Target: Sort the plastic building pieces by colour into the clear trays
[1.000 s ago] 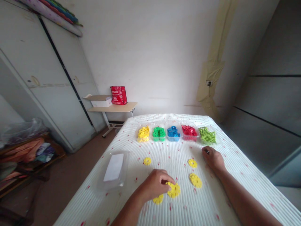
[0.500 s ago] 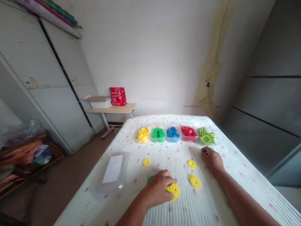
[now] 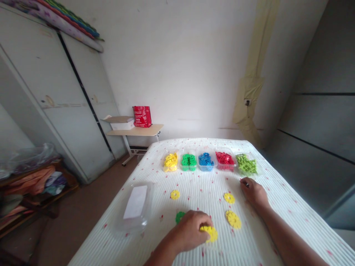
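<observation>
My left hand [image 3: 190,231] is curled over a yellow snowflake disc [image 3: 210,233] at the near middle of the table, fingers closed on it. A green disc [image 3: 179,217] peeks out just left of that hand. My right hand [image 3: 253,192] rests on the tablecloth farther right, fingers bent, with a small dark thing at its fingertips that I cannot make out. Three more yellow discs lie loose: one [image 3: 175,194] to the left, one [image 3: 229,198] beside my right hand, one [image 3: 233,219] nearer me.
A row of clear tubs holds yellow [image 3: 171,162], green [image 3: 189,162], blue [image 3: 205,161], red [image 3: 225,159] and lime [image 3: 246,164] pieces at the far side. A clear lid [image 3: 136,204] lies left. A side table with a red bag [image 3: 142,116] stands beyond.
My left hand has slid over the yellow discs, covering them more, and a green disc has come into sight beside it. My right hand has stayed put. The camera shifted slightly.
</observation>
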Available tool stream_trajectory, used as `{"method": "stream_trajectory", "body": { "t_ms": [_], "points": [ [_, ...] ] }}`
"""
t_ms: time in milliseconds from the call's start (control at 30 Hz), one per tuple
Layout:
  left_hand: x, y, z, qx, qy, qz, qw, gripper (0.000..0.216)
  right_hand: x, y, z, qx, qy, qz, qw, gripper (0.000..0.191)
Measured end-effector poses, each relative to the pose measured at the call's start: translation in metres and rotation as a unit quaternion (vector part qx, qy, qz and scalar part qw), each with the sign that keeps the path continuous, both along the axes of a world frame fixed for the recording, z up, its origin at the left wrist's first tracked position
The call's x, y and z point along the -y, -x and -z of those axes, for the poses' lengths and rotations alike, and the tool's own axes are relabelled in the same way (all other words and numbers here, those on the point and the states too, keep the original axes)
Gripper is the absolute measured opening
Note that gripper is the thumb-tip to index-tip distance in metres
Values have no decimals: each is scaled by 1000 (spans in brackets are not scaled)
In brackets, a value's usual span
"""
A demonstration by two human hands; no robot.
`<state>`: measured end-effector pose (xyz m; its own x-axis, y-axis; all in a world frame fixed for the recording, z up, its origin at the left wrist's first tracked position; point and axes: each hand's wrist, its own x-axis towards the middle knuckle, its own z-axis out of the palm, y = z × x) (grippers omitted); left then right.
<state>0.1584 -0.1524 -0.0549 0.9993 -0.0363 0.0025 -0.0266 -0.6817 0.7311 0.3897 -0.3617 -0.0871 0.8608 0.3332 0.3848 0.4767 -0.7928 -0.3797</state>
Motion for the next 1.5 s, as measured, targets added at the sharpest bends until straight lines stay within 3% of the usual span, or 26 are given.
{"method": "stream_trajectory", "body": {
  "t_ms": [100,233,267,400,533,733,933,1067,1200,1300,1400,1500],
  "points": [
    [-20,-8,-4,3,89,-57,994,26,0,0,1,-1,-2,-8,1000,21],
    [-73,-34,-27,83,184,-226,953,22,0,0,1,3,4,-9,1000,20],
    [-88,-43,-35,105,174,-288,936,21,0,0,0,3,5,-10,1000,20],
    [-139,-84,-61,144,144,-382,902,32,-1,2,-1,-6,6,-3,1000,21],
    [-162,-108,-63,142,66,-443,883,32,-1,1,-1,-10,4,-6,1000,21],
    [-152,-93,-37,131,-50,-453,880,32,0,-1,2,-5,-3,-9,1000,19],
    [-139,-71,-39,163,-91,-444,877,33,0,-2,3,-10,2,-19,1000,19],
    [-114,-49,-31,175,-88,-415,888,29,0,-2,3,-5,-5,-20,1000,18],
    [-91,-24,-3,161,-89,-359,915,27,0,0,1,-6,6,-12,1000,19],
    [-87,-11,17,156,-69,-364,916,29,-2,6,-4,-4,25,-19,999,21],
    [-91,-9,30,152,-34,-395,905,31,-14,19,-12,6,32,-65,997,22],
    [-95,-12,36,154,-1,-419,895,30,-39,45,-24,9,22,-154,988,24]
  ]
}}
